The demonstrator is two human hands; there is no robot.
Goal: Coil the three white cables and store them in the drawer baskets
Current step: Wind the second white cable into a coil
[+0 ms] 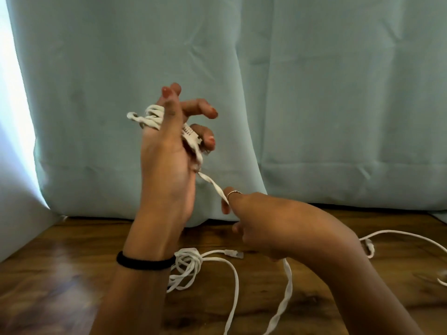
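While the raised left hand grips loops of flat white ribbon cable wound round its fingers, the taut strand slants down-right into the nearer right hand, which pinches it above the wooden table.

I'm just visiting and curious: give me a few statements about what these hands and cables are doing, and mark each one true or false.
1. The left hand has white cable wound around its fingers. True.
2. The right hand rests flat on the table. False: it is raised, pinching the cable strand.
3. A coiled cable lies on the table. True.
4. The curtain behind is red. False: it is pale green.
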